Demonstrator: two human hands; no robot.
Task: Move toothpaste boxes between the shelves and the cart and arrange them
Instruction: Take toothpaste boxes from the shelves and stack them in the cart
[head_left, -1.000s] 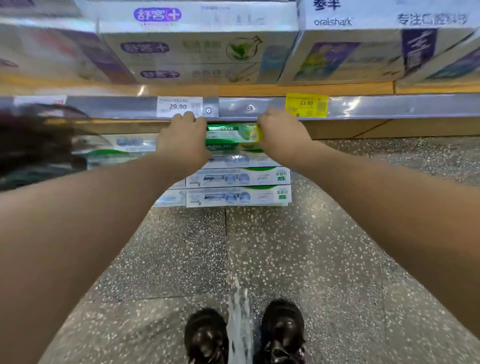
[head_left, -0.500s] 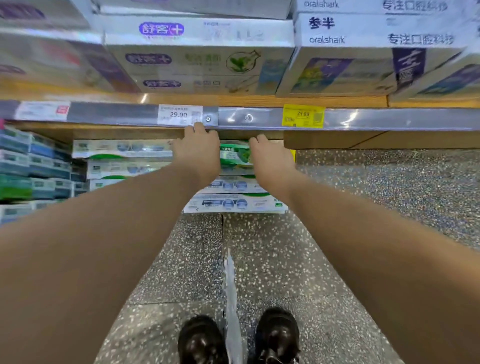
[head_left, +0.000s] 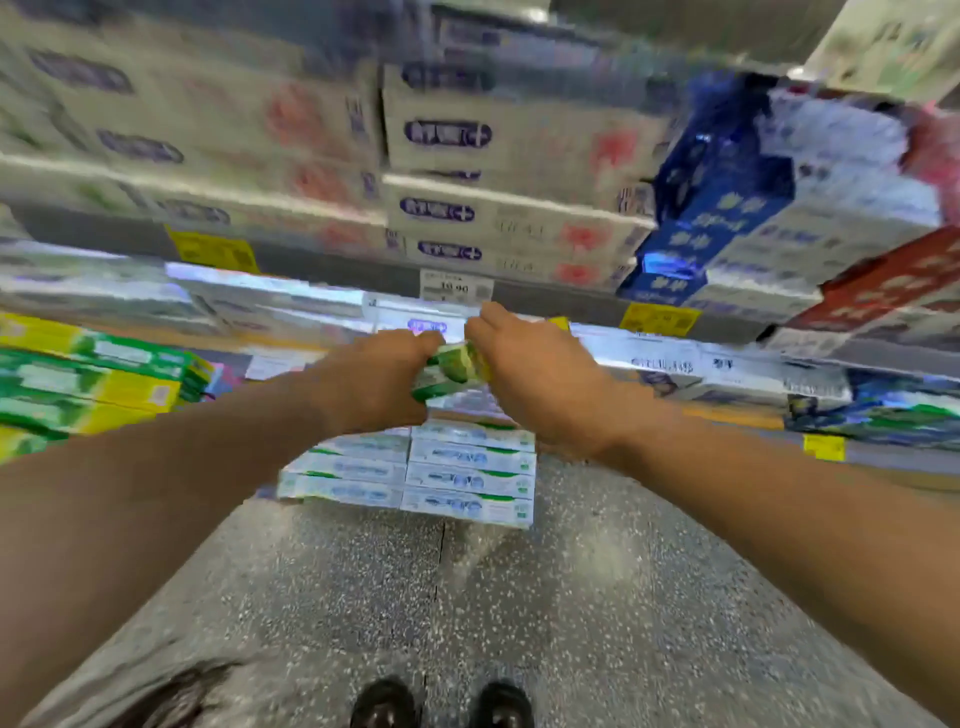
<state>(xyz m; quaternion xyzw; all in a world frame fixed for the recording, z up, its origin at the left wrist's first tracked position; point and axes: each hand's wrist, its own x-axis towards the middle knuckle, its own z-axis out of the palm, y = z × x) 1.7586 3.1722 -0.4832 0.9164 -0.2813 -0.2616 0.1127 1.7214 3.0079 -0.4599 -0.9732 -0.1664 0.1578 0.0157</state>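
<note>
Green toothpaste box (head_left: 451, 370) — glossy card, long rectangular shape — held between both grips, above stack. Left hand (head_left: 371, 382) curled round its left end, right hand (head_left: 540, 379) curled round right end. Long axis runs left-right, right end tilted slightly up. Directly below grips: stack of white-green boxes (head_left: 470, 465), flat, long sides facing out, on speckled stone floor (head_left: 519, 597). Picture motion-blurred.

Two hands (head_left: 374, 382) (head_left: 540, 374); one green box (head_left: 449, 371); two black shoes (head_left: 384, 704) (head_left: 501, 704); three yellow price tags (head_left: 213, 250) (head_left: 660, 318) (head_left: 823, 447).
</note>
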